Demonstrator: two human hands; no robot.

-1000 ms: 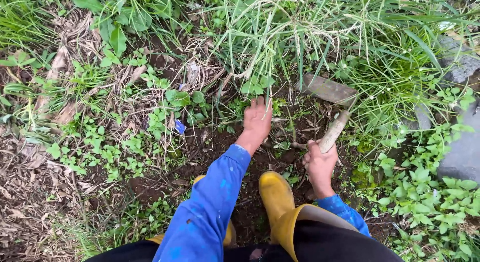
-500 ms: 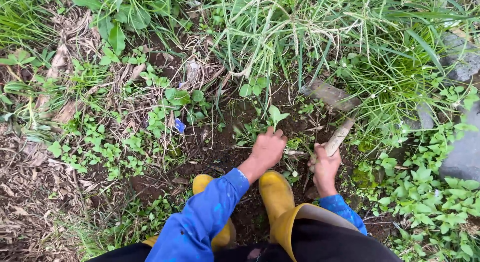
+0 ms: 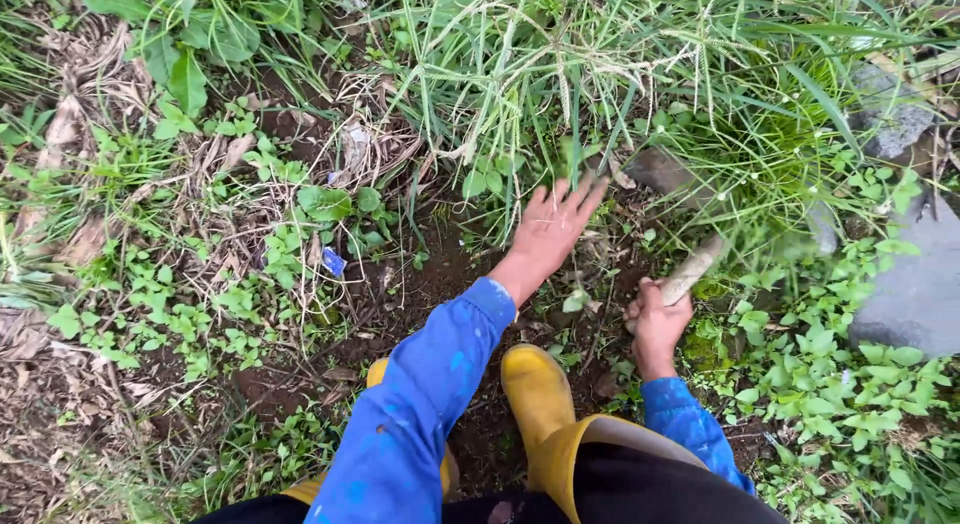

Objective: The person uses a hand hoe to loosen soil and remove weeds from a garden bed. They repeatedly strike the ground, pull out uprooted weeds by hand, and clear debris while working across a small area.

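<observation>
Grass clump (image 3: 560, 94) beyond open left hand (image 3: 550, 229) (ungripped).

I am outdoors on a weedy garden plot. Dark bare soil (image 3: 420, 284) lies at my yellow rubber boots (image 3: 535, 394). Beyond the soil rises a clump of tall green grass (image 3: 600, 74); to its right sit grey stones (image 3: 915, 274), to its left dry brown leaves (image 3: 60, 134) and low green weeds (image 3: 160, 294).

Blue sleeves (image 3: 420, 404), yellow boots (image 3: 537, 394), green grass (image 3: 560, 64), dark brown soil (image 3: 420, 284).
</observation>
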